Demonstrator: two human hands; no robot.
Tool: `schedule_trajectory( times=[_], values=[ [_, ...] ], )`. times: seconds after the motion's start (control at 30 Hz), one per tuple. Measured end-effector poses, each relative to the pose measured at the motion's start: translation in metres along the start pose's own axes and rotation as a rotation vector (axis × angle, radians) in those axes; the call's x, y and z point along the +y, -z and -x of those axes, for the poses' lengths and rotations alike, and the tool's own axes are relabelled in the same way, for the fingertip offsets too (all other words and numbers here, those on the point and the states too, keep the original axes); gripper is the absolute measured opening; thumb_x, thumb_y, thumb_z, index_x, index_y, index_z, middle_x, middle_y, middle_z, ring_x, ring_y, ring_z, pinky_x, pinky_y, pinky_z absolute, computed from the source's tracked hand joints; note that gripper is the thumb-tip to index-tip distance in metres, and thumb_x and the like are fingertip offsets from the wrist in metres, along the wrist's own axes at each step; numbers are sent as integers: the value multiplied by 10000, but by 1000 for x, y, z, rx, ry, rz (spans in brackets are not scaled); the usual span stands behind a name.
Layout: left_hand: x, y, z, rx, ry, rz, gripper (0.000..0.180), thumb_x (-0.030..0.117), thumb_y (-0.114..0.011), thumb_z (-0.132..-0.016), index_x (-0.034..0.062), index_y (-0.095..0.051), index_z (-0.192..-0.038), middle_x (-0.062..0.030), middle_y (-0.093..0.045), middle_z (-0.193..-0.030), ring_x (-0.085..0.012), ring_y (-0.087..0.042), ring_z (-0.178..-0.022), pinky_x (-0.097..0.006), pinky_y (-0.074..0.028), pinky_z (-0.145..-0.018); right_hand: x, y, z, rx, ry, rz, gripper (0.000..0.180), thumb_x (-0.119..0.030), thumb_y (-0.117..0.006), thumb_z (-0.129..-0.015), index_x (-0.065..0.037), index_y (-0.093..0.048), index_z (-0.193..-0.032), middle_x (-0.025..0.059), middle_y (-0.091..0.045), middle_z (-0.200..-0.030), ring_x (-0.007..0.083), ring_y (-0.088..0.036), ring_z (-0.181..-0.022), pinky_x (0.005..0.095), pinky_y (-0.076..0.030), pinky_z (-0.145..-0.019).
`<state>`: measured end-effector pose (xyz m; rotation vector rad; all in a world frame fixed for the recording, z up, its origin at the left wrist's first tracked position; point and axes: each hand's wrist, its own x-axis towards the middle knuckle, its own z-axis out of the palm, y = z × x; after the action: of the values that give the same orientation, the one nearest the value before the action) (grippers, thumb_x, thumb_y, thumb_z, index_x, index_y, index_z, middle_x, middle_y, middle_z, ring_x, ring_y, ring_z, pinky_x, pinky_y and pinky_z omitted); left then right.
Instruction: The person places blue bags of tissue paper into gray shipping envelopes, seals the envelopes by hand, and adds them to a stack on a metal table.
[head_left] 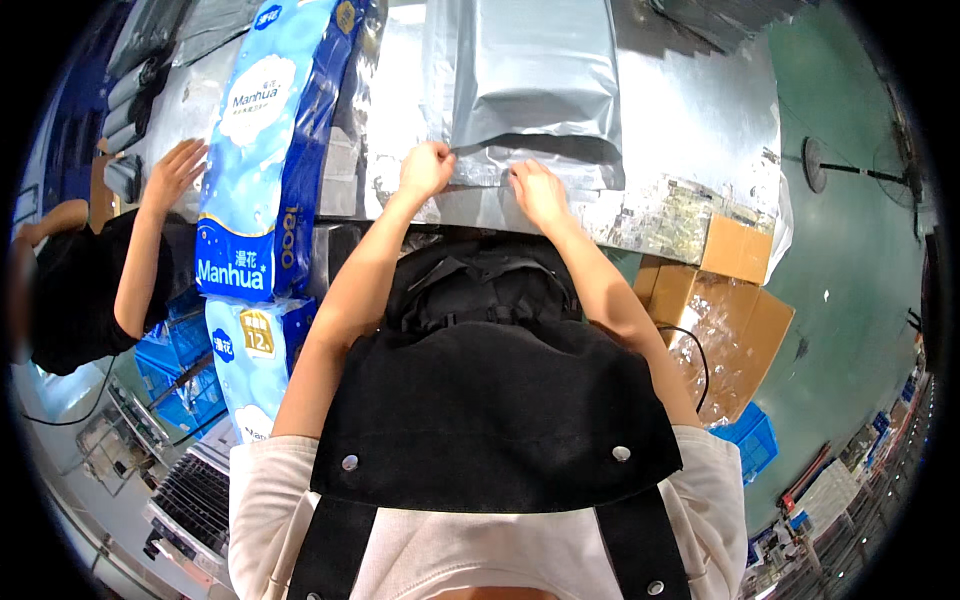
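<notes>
Upper centre of frame: my left hand (426, 168) and right hand (537, 190) both pinch the near edge of the silver foil pouch (535, 85). Pouch lies flat on the foil-covered table (690, 120), long axis running away from me, hands equally near.

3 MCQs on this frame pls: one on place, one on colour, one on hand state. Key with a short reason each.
1. Where does the tall blue pack of paper rolls stand relative to the silver bag?
A. To its left
B. To its right
C. On top of it

2. What colour is the bag that the hands work on?
A. Silver
B. Red
C. Yellow

3. What are the left hand and right hand doing?
A. Both grip the bag's near edge
B. Both hang off the table
C. One holds scissors

Key: 1 A, the pack is left of the bag. 2 A, glossy silver film. 3 A, both hands are closed on the edge.
</notes>
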<state>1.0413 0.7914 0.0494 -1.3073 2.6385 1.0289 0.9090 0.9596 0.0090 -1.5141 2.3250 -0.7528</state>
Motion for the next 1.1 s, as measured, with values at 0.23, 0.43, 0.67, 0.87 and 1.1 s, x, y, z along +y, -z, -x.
schedule_trajectory(
  times=[0.23,0.43,0.67,0.87,1.1],
  values=[
    [-8,-8,0,51,-21,85,205,225,-596,-747,25,-628,-773,-116,-606,-636,-240,-592,-607,-343,-457,-594,-2,0,3,-13,77,58,114,-20,-504,-743,-5,-494,-856,173,-512,-860,341,-506,-850,433,-442,-690],
    [-24,-21,-1,35,58,228,196,228,-614,-744,33,-630,-742,-92,-605,-623,-186,-577,-583,-320,-452,-584,39,79,92,-251,112,67,149,35,-465,-704,6,-482,-849,179,-528,-837,369,-514,-843,446,-436,-726],
    [-47,2,10,-49,17,483,228,216,-602,-777,11,-625,-678,-41,-574,-569,-102,-529,-568,-261,-436,-568,245,179,319,-1101,-349,1011,309,-112,-526,-737,-98,-605,-1036,186,-549,-1097,297,-489,-1094,356,-409,-921],
    [32,49,-13,147,-703,-653,567,39,-514,-739,88,-343,-1278,-120,-357,-1310,-263,-380,-1172,-388,-323,-961,105,171,58,126,99,273,329,-44,-476,-764,-20,-515,-1090,204,-534,-1050,360,-497,-973,402,-410,-857],
    [39,29,-28,-89,-1082,-499,163,80,-516,-714,-8,-563,-843,-209,-490,-1152,-337,-367,-1205,-444,-271,-1035,124,142,-15,-301,770,603,84,-150,-567,-699,-89,-616,-729,96,-613,-1000,284,-345,-1236,563,-124,-1050]
  ],
)
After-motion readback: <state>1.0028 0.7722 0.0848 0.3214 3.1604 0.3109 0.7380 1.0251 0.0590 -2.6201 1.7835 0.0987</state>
